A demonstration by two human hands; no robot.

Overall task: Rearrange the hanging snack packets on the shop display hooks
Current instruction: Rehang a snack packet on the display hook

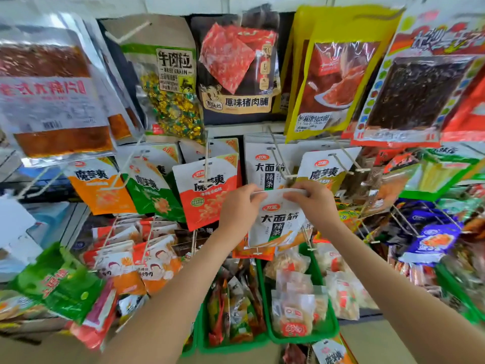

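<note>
White snack packet [278,222] is mid-display, just below the hook [283,164] that carries the matching packets [263,170]. Left hand [240,206] and right hand [312,203] each pinch its top edge. Likely step is hanging it: keep the top strip taut, line the hang hole (not visible) up with the hook tip, and slide it back without twisting.
</note>
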